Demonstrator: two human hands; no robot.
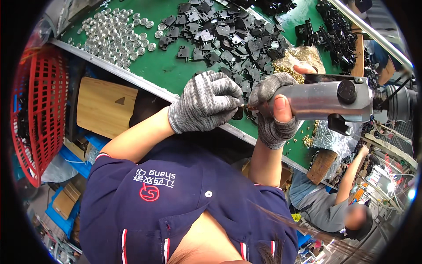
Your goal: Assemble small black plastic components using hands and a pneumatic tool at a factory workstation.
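My left hand point(206, 103), in a grey striped glove, is closed in a pinch above the bench's front edge. A bit of a small black part point(238, 114) shows just under its fingertips, but what they hold is mostly hidden. Facing it, my right hand point(274, 108) wears a similar glove with the thumb bare, and its fingers wrap round the front of a grey metal power screwdriver point(321, 101). The tool lies sideways, its front end toward my left fingertips. Beyond both hands spreads a heap of black flat parts with pins point(228, 37).
Silver round metal pieces point(118, 37) cover the far left of the green bench point(162, 66). A bag of small brass pieces point(303, 61) lies behind the tool; a clear bag of screws point(332, 136) is nearer. A red basket point(44, 101) stands left. Another person point(325, 207) works at right.
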